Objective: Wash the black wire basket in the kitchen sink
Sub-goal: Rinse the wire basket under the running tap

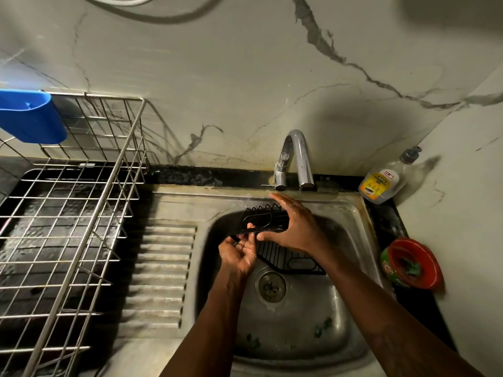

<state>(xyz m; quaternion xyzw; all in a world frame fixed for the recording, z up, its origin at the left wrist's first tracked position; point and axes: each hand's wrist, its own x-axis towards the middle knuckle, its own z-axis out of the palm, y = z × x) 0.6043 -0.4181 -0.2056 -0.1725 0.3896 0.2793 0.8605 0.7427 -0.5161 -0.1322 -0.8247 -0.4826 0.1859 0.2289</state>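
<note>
One basket: black wire basket [265, 220], held tilted over the sink [351, 212], below the tap [296, 156].
Handling: judged light, stiff and slick when wet; the frame's ends looked the surest hold.
Right hand [295, 229]: thumb and fingers pinched its right end.
Left hand [239, 253]: palm up, fingers curled round the lower rail.
Counter [190, 176]: detergent bottle [381, 183] stood at the right.

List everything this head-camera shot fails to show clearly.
All in the head view:
The black wire basket: its middle is hidden under the right hand and its upper edge is motion-blurred.
The left hand: blur hides whether it grips the basket.
The tap: any water stream is too faint to tell.
The dish gel bottle: the label print is too small to read.
The blue plastic holder: cut off by the left edge.
</note>
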